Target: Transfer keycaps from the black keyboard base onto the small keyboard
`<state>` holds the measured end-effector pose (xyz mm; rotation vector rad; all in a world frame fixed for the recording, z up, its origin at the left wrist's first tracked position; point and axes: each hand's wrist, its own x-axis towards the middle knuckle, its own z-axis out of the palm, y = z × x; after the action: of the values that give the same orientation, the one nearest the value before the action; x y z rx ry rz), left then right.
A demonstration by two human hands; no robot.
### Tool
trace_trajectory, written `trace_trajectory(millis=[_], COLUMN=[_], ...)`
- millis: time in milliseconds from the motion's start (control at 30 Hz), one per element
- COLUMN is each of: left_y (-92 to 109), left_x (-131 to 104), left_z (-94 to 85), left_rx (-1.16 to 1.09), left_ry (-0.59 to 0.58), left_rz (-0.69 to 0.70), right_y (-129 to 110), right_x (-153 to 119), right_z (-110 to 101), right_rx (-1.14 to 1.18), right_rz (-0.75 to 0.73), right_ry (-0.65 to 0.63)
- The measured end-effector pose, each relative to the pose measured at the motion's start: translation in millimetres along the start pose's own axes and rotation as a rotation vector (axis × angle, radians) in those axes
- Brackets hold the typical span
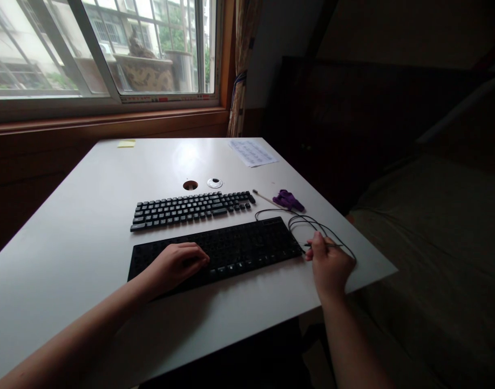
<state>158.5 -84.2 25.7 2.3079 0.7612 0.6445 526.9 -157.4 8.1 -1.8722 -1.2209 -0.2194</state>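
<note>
A black keyboard base (239, 242) lies near the table's front, its upper area bare of most keycaps. A row of keys remains along its near edge. My left hand (178, 262) rests on its left half, fingers curled and pressed together; what they hold, if anything, is hidden. Beyond the base, black keycaps (186, 209) stand in rows, laid out like a keyboard. Beside the base's right end, my right hand (330, 265) is closed around a thin, rod-like tool (334, 245), which pokes out on both sides. The keyboard's black cable (316, 220) loops behind that hand.
A crumpled purple cloth (287, 200) and a thin stick with a dark tip (263, 196) lie right of the keycaps. Further back are a round cable hole (190, 185), its cover (215, 183), printed papers (253, 153) and yellow sticky notes (126, 143).
</note>
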Motion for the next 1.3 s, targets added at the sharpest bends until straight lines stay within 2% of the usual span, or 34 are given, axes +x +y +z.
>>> trace_trajectory(millis=[167,267,433,533,633,767,867,933,1033,1233,1300], left_y=[-3,-3,-3,-3,-1,3,4,2,-3,-7,-6], left_x=[0,0,1,1,2,2,2,1,0,-4,-5], left_z=[0.7,-0.2,-1.5,-1.3,-1.2,-3.3,-6.5,-8.2,-8.4,-7.3,-9.5], left_rx=[-0.007,-0.023,-0.036,-0.039,-0.049,-0.075,-0.093,-0.111,-0.182,-0.473,-0.466], left_ry=[-0.021,-0.037,-0.049,-0.051,-0.040,-0.038,-0.034,-0.011,0.039,0.134,0.192], left_rz=[0.010,0.021,0.014,0.000,-0.004,-0.002,-0.022,-0.050,-0.093,-0.145,-0.159], right_y=[5,1,-22,-33,-35,-36,-47,-63,-92,-143,-151], right_x=[13,33,60,65,64,56,45,34,15,-17,-24], right_z=[-1,-1,8,14,12,2,5,15,33,60,67], right_rx=[-0.165,-0.277,-0.377,-0.412,-0.349,-0.113,0.267,0.552,0.885,1.219,1.263], right_rz=[-0.088,-0.191,-0.319,-0.330,-0.264,-0.127,0.076,0.180,0.247,0.305,0.321], right_ry=[-0.056,-0.172,-0.365,-0.408,-0.404,-0.291,-0.253,-0.360,-0.595,-0.905,-0.937])
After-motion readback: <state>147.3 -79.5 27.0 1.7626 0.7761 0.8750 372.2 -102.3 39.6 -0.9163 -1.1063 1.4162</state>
